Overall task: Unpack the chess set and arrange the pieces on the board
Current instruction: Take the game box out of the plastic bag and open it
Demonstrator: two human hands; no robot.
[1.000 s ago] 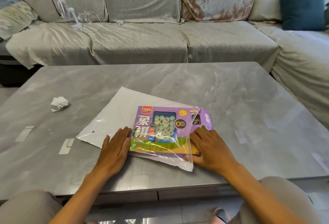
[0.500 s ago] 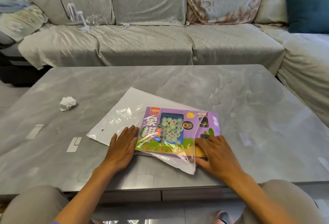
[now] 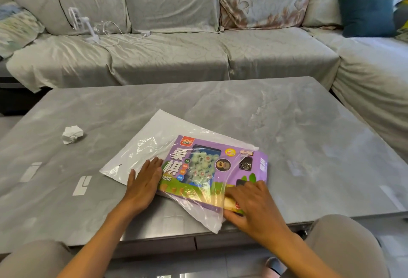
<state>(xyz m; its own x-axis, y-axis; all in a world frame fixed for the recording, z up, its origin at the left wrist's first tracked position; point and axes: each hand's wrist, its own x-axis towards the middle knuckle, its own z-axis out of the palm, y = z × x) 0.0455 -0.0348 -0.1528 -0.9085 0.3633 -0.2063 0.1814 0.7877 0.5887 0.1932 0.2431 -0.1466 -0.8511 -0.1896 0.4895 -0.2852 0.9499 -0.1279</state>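
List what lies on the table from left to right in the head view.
Crumpled tissue → left hand → chess box in its plastic bag → right hand.

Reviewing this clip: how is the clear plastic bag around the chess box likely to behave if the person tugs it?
The plastic bag looks thin and floppy: it wrinkles and lies flat beyond the chess box. Its glossy film is probably slippery, so the box may slide out easily. The left hand lies flat on it, likely pinning it, while the right hand grips the box's exposed end.
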